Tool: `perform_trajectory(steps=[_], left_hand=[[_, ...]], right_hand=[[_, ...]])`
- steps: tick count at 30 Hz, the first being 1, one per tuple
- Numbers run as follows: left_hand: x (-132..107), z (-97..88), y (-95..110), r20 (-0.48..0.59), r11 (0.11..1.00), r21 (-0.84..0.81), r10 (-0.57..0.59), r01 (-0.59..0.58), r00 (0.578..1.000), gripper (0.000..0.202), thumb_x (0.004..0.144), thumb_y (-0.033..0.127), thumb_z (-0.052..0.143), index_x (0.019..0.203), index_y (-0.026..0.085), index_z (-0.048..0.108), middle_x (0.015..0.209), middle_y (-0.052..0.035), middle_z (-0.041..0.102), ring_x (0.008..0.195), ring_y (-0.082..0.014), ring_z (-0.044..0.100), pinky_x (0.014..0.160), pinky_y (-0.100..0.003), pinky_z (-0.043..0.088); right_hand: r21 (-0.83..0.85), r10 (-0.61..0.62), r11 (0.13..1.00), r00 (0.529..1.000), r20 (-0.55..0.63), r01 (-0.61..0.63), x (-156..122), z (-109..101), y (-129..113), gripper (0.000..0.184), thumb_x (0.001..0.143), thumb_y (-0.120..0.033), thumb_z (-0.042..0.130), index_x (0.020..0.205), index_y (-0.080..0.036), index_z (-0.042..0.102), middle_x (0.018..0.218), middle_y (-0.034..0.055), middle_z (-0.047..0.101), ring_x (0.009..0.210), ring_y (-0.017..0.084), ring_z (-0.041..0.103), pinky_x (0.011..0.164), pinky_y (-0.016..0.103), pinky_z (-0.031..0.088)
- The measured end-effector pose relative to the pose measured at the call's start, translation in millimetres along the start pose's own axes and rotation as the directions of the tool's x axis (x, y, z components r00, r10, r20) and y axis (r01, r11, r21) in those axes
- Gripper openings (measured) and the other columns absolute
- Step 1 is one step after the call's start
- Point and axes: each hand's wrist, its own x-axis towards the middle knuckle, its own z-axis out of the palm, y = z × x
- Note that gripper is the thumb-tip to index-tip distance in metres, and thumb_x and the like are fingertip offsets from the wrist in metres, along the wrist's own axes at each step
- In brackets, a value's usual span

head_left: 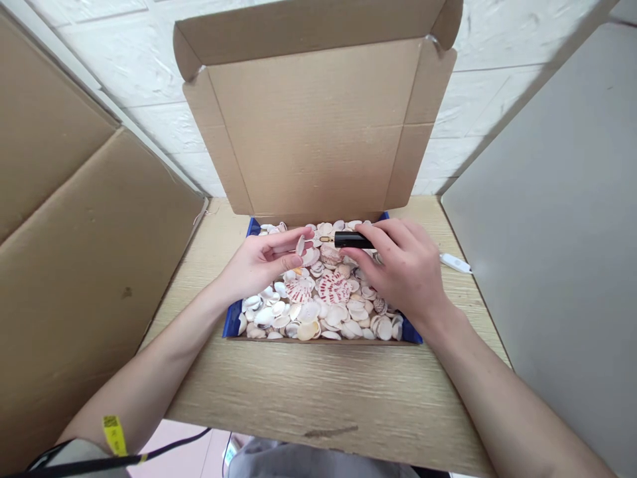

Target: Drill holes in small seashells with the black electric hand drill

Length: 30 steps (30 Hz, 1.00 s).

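Observation:
An open cardboard box point(318, 133) with a blue inside stands on a light wooden table point(323, 392), filled with several white and red-striped seashells point(326, 302). My left hand point(263, 260) pinches a small pale shell point(300, 245) between thumb and fingers above the pile. My right hand point(403, 265) grips a black pen-like tool point(348, 239) with a gold tip. The tip points left toward the held shell, a short gap away.
The box lid stands upright against a white wall. A cardboard panel point(74, 265) walls off the left side and a grey panel point(557, 232) the right. A small white device with a cable point(455, 263) lies on the table right of the box.

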Motion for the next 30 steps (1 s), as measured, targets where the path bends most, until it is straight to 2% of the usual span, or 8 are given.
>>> perform_trajectory(steps=[3, 5, 10, 12, 15, 20, 24, 30], left_hand=[[0.2, -0.7, -0.2, 0.020, 1.000, 0.008, -0.009, 0.009, 1.000, 0.055, 0.077, 0.036, 0.075, 0.127, 0.016, 0.062, 0.129, -0.0134, 0.065, 0.113, -0.0306, 0.064, 0.086, -0.039, 0.059], [0.0, -1.5, -0.4, 0.040, 1.000, 0.011, -0.011, 0.010, 0.999, 0.055, 0.078, 0.037, 0.074, 0.128, 0.017, 0.061, 0.129, -0.0133, 0.065, 0.112, -0.0306, 0.064, 0.083, -0.038, 0.060], [-1.0, -3.5, -1.8, 0.044, 0.999, 0.032, 0.019, -0.021, 0.999, 0.054, 0.080, 0.036, 0.073, 0.129, 0.016, 0.061, 0.129, -0.0132, 0.065, 0.115, -0.0296, 0.062, 0.085, -0.037, 0.059], [-1.3, -3.8, -2.1, 0.043, 0.999, 0.032, 0.030, -0.032, 0.999, 0.054, 0.080, 0.036, 0.073, 0.129, 0.015, 0.061, 0.128, -0.0135, 0.065, 0.116, -0.0294, 0.062, 0.085, -0.037, 0.059], [-1.2, -4.0, -2.3, 0.048, 0.999, 0.031, 0.027, -0.029, 0.998, 0.053, 0.080, 0.035, 0.072, 0.129, 0.016, 0.061, 0.129, -0.0131, 0.065, 0.116, -0.0289, 0.062, 0.086, -0.036, 0.059], [-0.8, -3.4, -3.2, 0.061, 0.999, 0.034, -0.010, 0.008, 0.998, 0.052, 0.080, 0.036, 0.072, 0.129, 0.020, 0.061, 0.133, -0.0112, 0.062, 0.115, -0.0285, 0.063, 0.088, -0.038, 0.058], [-1.2, -2.0, -2.7, 0.067, 1.000, 0.023, -0.010, 0.008, 0.998, 0.051, 0.080, 0.036, 0.073, 0.128, 0.020, 0.062, 0.131, -0.0119, 0.064, 0.115, -0.0279, 0.064, 0.094, -0.040, 0.055], [-0.5, -2.8, -2.0, 0.094, 1.000, 0.027, -0.012, 0.009, 0.995, 0.050, 0.081, 0.034, 0.072, 0.127, 0.019, 0.062, 0.129, -0.0121, 0.066, 0.112, -0.0262, 0.066, 0.096, -0.041, 0.054]], right_hand=[[-0.046, -0.038, 0.998, 0.998, -0.044, 0.036, 0.1, -1.1, 1.2, 0.029, 0.088, -0.040, 0.062, 0.103, -0.015, 0.067, 0.088, 0.0076, 0.068, 0.082, 0.019, 0.055, 0.072, 0.031, 0.040], [-0.063, -0.018, 0.998, 0.999, -0.028, 0.016, -0.6, -0.5, 1.1, 0.030, 0.089, -0.042, 0.060, 0.104, -0.017, 0.067, 0.089, 0.0069, 0.068, 0.083, 0.019, 0.056, 0.072, 0.031, 0.040], [0.008, 0.109, 0.994, 0.977, 0.182, -0.112, -4.1, 4.2, -1.8, 0.038, 0.094, -0.050, 0.049, 0.093, -0.016, 0.068, 0.076, 0.0037, 0.066, 0.067, 0.016, 0.057, 0.058, 0.029, 0.034], [0.021, 0.120, 0.992, 0.968, 0.219, -0.127, -4.9, 5.1, -2.7, 0.042, 0.095, -0.051, 0.045, 0.087, -0.016, 0.068, 0.070, 0.0021, 0.064, 0.060, 0.014, 0.054, 0.054, 0.029, 0.029], [0.025, 0.084, 0.996, 0.980, 0.182, -0.090, -4.5, 4.2, -2.4, 0.041, 0.094, -0.051, 0.047, 0.088, -0.017, 0.067, 0.073, 0.0027, 0.065, 0.064, 0.014, 0.056, 0.056, 0.028, 0.031], [0.008, 0.008, 1.000, 0.993, 0.118, -0.009, -3.5, 1.0, 1.0, 0.033, 0.092, -0.048, 0.054, 0.100, -0.018, 0.066, 0.089, 0.0066, 0.069, 0.079, 0.018, 0.058, 0.069, 0.030, 0.039], [-0.009, 0.011, 1.000, 0.997, 0.080, -0.010, -3.8, -0.1, 2.1, 0.029, 0.092, -0.043, 0.055, 0.107, -0.020, 0.065, 0.094, 0.0077, 0.067, 0.085, 0.020, 0.056, 0.073, 0.033, 0.039], [-0.029, 0.017, 0.999, 1.000, 0.025, -0.016, -2.7, 0.2, 1.3, 0.029, 0.091, -0.043, 0.057, 0.104, -0.019, 0.067, 0.094, 0.0083, 0.067, 0.087, 0.021, 0.055, 0.075, 0.033, 0.038]])
